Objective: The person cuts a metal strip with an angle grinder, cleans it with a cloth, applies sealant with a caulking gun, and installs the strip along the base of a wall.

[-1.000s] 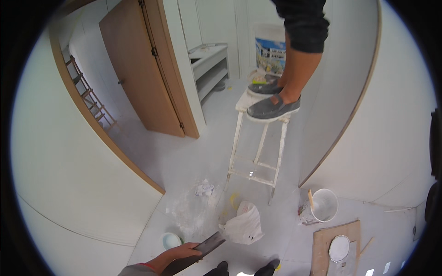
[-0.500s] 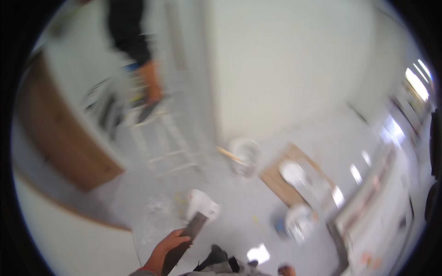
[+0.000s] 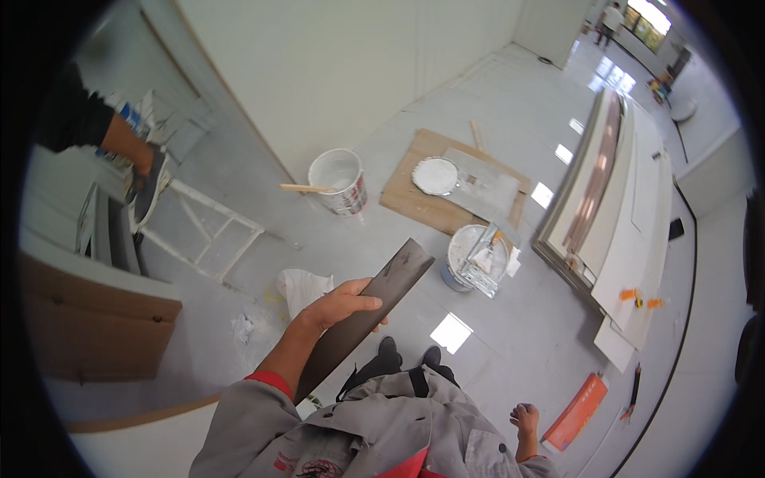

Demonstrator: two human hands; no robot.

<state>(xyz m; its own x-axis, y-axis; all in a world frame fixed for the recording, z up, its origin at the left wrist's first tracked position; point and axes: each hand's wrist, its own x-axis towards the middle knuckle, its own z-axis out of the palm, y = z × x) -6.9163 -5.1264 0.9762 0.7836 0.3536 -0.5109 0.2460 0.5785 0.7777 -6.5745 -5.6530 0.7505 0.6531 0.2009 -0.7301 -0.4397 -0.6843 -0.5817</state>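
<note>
My left hand (image 3: 341, 304) is wrapped round a long dark grey-brown strip (image 3: 374, 299), thumb on its upper face. The strip slants from beside my left forearm up to a free end ahead of my body; its lower part is hidden by my sleeve. My right hand (image 3: 524, 418) hangs low on the right, fingers curled, with nothing seen in it. Close to it on the floor lies an orange-red long box (image 3: 577, 413). Just beyond my left hand sits a crumpled white bag (image 3: 301, 288).
A person's shoe (image 3: 149, 187) rests on a white stepladder (image 3: 199, 227) at left. Ahead stand a white bucket (image 3: 349, 195) with a stick and another bucket (image 3: 456, 253) with metal trowels. A brown board (image 3: 402, 187) lies beyond. Stacked panels (image 3: 629, 263) lie at right.
My view has swung to the right, so the stepladder and buckets sit further left and the stacked panels show more fully. My left hand still holds the strip. My right hand shows more fully.
</note>
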